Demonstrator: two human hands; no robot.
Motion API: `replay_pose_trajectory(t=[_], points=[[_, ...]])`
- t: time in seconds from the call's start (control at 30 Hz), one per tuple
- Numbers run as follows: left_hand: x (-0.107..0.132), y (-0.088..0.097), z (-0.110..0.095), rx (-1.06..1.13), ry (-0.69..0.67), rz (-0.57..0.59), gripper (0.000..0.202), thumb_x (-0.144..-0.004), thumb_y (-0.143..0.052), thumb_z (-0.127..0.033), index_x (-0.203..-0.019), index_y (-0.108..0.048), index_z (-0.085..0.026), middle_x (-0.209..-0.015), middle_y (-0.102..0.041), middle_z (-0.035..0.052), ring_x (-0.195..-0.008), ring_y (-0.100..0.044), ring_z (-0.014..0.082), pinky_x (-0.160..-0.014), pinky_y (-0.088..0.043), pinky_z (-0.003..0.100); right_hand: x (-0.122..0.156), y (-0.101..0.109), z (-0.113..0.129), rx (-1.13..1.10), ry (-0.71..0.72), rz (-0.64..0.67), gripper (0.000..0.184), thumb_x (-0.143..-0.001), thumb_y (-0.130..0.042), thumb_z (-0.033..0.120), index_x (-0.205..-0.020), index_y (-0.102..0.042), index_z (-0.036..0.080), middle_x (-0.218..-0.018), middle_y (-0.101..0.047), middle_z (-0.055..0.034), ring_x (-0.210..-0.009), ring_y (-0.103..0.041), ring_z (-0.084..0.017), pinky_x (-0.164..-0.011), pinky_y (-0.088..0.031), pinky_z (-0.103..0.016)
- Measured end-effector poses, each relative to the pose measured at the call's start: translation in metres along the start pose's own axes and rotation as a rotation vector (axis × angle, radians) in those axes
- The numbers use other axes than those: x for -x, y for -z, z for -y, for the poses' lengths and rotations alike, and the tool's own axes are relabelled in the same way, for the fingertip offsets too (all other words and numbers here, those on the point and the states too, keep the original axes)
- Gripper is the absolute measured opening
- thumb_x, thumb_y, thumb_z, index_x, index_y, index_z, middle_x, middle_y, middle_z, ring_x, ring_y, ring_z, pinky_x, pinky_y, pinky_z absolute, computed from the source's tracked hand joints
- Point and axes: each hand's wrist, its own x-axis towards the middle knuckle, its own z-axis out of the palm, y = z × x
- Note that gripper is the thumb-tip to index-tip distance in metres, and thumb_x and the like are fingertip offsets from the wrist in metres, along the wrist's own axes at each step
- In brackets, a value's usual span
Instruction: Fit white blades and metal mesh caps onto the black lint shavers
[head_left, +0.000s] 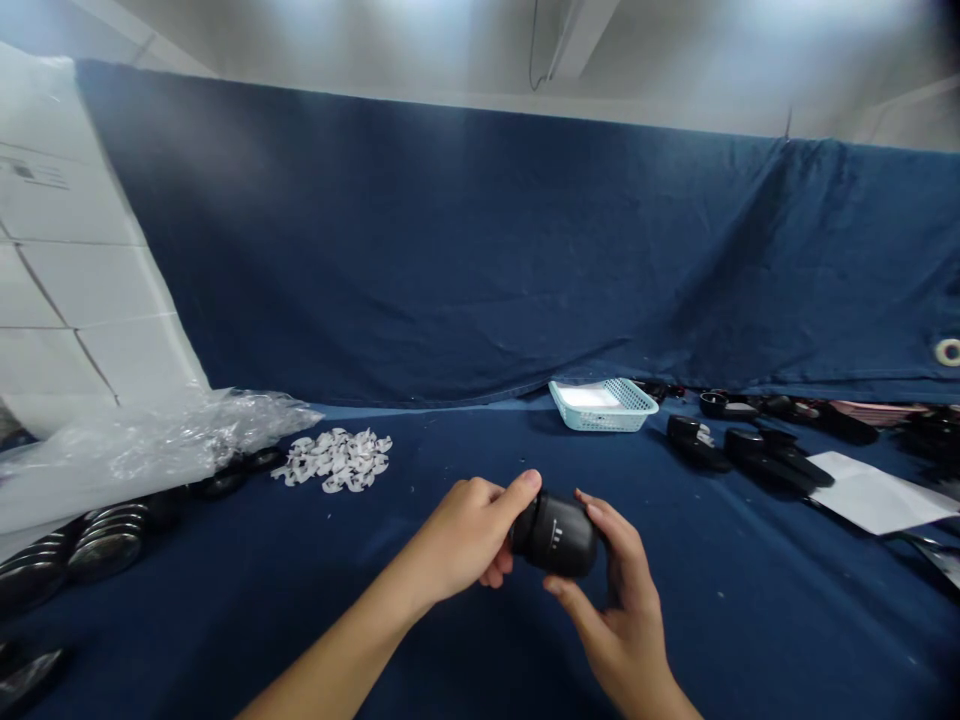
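A matte black cylindrical plastic part (556, 534) with small white markings on its side is held in front of me, above the blue cloth. My left hand (457, 535) wraps its left end, with the thumb resting on top. My right hand (622, 600) cups its right end, with the fingers curved around it. The underside of the part is hidden by my fingers.
A light blue plastic basket (604, 405) stands at the back. Black parts (772, 460) and a white paper sheet (877, 492) lie to the right. White crescent pieces (334, 460), clear plastic wrap (142, 450) and glossy black discs (105, 540) lie to the left.
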Motion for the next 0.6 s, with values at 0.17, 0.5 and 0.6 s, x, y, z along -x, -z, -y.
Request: replay_pose_trajectory(t=[0.17, 0.5, 0.6], points=[[-0.002, 0.0, 0.004, -0.066, 0.033, -0.036, 0.073, -0.081, -0.032, -0.077, -0.053, -0.054, -0.013, -0.044, -0.054, 0.0041, -0.039, -0.056, 0.0149, -0.041, -0.044, 0.023, -0.003, 0.0, 0.011, 0.151, 0.238, -0.044, 0.065, -0.078, -0.072, 0.016, -0.136, -0.043, 0.026, -0.137, -0.046, -0.0104, -0.126, -0.046, -0.028, -0.105, -0.04, -0.046], [0.01, 0.006, -0.005, -0.158, -0.218, 0.176, 0.055, -0.088, -0.043, -0.06, -0.126, -0.054, -0.022, -0.109, -0.063, 0.0098, -0.067, -0.061, 0.0152, -0.051, -0.049, 0.024, 0.001, -0.005, -0.001, -0.129, -0.388, -0.089, 0.052, -0.081, -0.066, 0.043, -0.128, -0.051, 0.027, -0.126, -0.059, -0.0076, -0.111, -0.058, -0.028, -0.093, -0.047, -0.043], [0.013, 0.006, -0.007, -0.256, -0.303, 0.088, 0.057, -0.084, -0.058, -0.051, -0.136, -0.048, -0.029, -0.127, -0.056, 0.0083, -0.099, -0.06, 0.0228, -0.082, -0.051, 0.033, -0.004, -0.005, 0.002, -0.258, -0.538, -0.103, 0.044, -0.081, -0.065, 0.046, -0.118, -0.06, 0.023, -0.12, -0.064, -0.007, -0.113, -0.057, -0.027, -0.097, -0.044, -0.039]])
